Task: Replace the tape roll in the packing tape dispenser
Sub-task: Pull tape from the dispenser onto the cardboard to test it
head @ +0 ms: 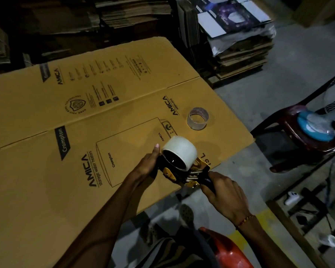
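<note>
A large flattened cardboard box point(85, 117), printed with a water-heater drawing and brand lettering, lay spread over the floor point(278, 89) and served as the work surface, with stacks of flat cartons in the dark behind it. Reaching in from the lower left, the person's left hand point(146, 165) held the near side of the packing tape dispenser point(184, 174), its fingers closed on the dark frame beneath the roll and the thumb lying up along the roll's left edge. A full white tape roll point(180, 152) sat on the dispenser's hub, its dark open core facing the camera, just above the yellow and metal parts of the frame. To the right of that, the right hand point(225, 197) was wrapped shut around the dispenser's black handle, a thread bracelet at its wrist. Farther back on the cardboard, well apart from both hands, stood the spent clear core point(197, 118), nearly bare of tape. A dark red plastic chair point(298, 132) stood at the far right. The roll seemed to be seated or nearly so, and whether it was pushed fully home could not be told. To do this step well, the left hand would likely need to press the roll square onto the hub until flush, while the right steadied the handle; then the free end would need finding and threading, sticky side down, through the roller toward the blade, keeping fingertips clear of the serrated edge.
</note>
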The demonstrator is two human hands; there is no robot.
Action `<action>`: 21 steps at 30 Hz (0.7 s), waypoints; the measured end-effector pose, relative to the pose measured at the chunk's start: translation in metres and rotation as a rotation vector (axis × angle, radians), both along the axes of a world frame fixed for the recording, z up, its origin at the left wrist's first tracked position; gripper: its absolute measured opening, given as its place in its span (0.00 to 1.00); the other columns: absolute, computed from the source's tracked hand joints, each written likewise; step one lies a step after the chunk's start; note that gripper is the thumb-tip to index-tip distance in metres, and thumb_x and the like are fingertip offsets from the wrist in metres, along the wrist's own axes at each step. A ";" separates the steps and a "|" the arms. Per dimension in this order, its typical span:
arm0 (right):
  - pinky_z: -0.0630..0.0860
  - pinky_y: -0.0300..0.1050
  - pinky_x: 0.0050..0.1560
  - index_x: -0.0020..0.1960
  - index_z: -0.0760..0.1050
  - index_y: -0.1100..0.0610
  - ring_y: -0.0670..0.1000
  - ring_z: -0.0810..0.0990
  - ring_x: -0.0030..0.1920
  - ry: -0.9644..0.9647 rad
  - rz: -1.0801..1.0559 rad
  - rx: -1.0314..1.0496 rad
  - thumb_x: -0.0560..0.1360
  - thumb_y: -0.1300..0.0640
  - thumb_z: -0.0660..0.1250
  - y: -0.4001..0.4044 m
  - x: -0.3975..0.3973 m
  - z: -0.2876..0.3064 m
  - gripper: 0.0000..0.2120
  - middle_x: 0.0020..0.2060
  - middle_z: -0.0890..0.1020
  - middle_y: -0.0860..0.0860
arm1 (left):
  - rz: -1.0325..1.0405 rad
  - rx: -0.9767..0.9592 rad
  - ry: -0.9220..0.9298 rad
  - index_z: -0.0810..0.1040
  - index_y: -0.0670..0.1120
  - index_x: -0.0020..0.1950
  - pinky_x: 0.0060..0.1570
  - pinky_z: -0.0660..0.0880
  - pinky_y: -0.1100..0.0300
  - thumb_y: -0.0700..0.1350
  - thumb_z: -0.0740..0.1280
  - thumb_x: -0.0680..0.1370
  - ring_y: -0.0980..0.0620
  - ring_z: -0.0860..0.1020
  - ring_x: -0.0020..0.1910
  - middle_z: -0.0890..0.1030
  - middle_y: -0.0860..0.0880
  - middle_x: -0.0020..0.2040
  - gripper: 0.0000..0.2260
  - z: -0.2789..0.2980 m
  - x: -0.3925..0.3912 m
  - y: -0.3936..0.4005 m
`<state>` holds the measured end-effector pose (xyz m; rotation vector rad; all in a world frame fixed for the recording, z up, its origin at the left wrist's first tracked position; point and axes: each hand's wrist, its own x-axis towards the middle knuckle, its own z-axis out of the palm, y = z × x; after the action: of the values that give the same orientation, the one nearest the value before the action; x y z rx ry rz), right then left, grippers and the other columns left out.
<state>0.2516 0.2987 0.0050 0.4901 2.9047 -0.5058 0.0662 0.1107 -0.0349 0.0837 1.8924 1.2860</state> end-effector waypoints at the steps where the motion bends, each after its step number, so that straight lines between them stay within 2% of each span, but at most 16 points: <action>1: 0.77 0.51 0.40 0.58 0.72 0.46 0.60 0.82 0.49 0.000 0.005 0.021 0.75 0.43 0.64 0.004 -0.001 0.004 0.13 0.52 0.83 0.51 | 0.019 -0.013 -0.003 0.82 0.44 0.49 0.57 0.74 0.51 0.66 0.45 0.80 0.46 0.81 0.49 0.83 0.42 0.48 0.34 0.000 0.000 0.001; 2: 0.78 0.52 0.41 0.58 0.72 0.46 0.61 0.82 0.50 0.005 0.008 0.045 0.75 0.43 0.65 0.008 -0.003 0.009 0.14 0.53 0.83 0.51 | 0.038 -0.031 -0.012 0.81 0.41 0.47 0.53 0.74 0.50 0.67 0.44 0.80 0.45 0.80 0.43 0.83 0.40 0.44 0.35 -0.003 -0.001 0.002; 4: 0.78 0.53 0.43 0.59 0.72 0.46 0.62 0.81 0.51 0.007 0.017 0.076 0.75 0.43 0.66 0.019 -0.007 0.017 0.14 0.54 0.83 0.51 | 0.104 -0.040 -0.104 0.78 0.38 0.48 0.44 0.74 0.52 0.65 0.47 0.81 0.44 0.78 0.35 0.81 0.39 0.38 0.34 -0.010 0.001 0.005; 7: 0.79 0.53 0.42 0.58 0.72 0.45 0.61 0.82 0.49 -0.010 0.025 0.088 0.74 0.41 0.64 0.034 -0.012 0.027 0.14 0.52 0.84 0.51 | 0.148 -0.048 -0.309 0.75 0.39 0.55 0.34 0.73 0.60 0.55 0.54 0.84 0.45 0.79 0.32 0.80 0.40 0.38 0.20 -0.011 0.013 0.010; 9: 0.79 0.53 0.40 0.56 0.72 0.44 0.60 0.82 0.48 -0.014 0.028 0.087 0.74 0.40 0.63 0.042 -0.013 0.032 0.14 0.51 0.84 0.51 | 0.140 -0.021 -0.389 0.74 0.40 0.58 0.38 0.79 0.57 0.47 0.58 0.82 0.44 0.82 0.38 0.83 0.38 0.44 0.13 -0.009 0.020 0.014; 12: 0.77 0.49 0.39 0.54 0.72 0.44 0.58 0.82 0.45 -0.002 0.025 0.076 0.75 0.40 0.64 0.050 -0.011 0.041 0.12 0.48 0.84 0.49 | 0.146 0.048 -0.455 0.76 0.39 0.59 0.47 0.83 0.51 0.49 0.59 0.83 0.41 0.85 0.47 0.84 0.36 0.50 0.15 -0.005 0.027 0.025; 16: 0.74 0.48 0.38 0.53 0.75 0.46 0.56 0.82 0.45 0.029 0.015 0.058 0.76 0.42 0.65 0.055 -0.008 0.049 0.10 0.47 0.84 0.48 | 0.151 0.172 -0.560 0.76 0.42 0.59 0.53 0.82 0.48 0.47 0.60 0.82 0.39 0.84 0.53 0.83 0.35 0.54 0.12 -0.001 0.030 0.046; 19: 0.76 0.49 0.37 0.54 0.75 0.46 0.55 0.82 0.43 0.038 -0.004 0.036 0.76 0.43 0.66 0.059 -0.004 0.050 0.10 0.46 0.84 0.48 | 0.151 0.223 -0.591 0.76 0.43 0.64 0.47 0.83 0.51 0.44 0.64 0.80 0.41 0.84 0.52 0.83 0.37 0.57 0.13 -0.006 0.027 0.059; 21: 0.76 0.49 0.38 0.54 0.75 0.46 0.55 0.81 0.44 0.042 -0.015 0.035 0.76 0.43 0.66 0.062 -0.001 0.051 0.11 0.46 0.83 0.48 | 0.155 0.181 -0.558 0.76 0.43 0.64 0.42 0.83 0.54 0.40 0.65 0.79 0.44 0.85 0.46 0.84 0.38 0.53 0.13 -0.010 0.026 0.067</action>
<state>0.2505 0.3608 0.0557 0.5131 2.9568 -0.4736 0.0918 0.1780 -0.0446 -0.3052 1.3242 1.4052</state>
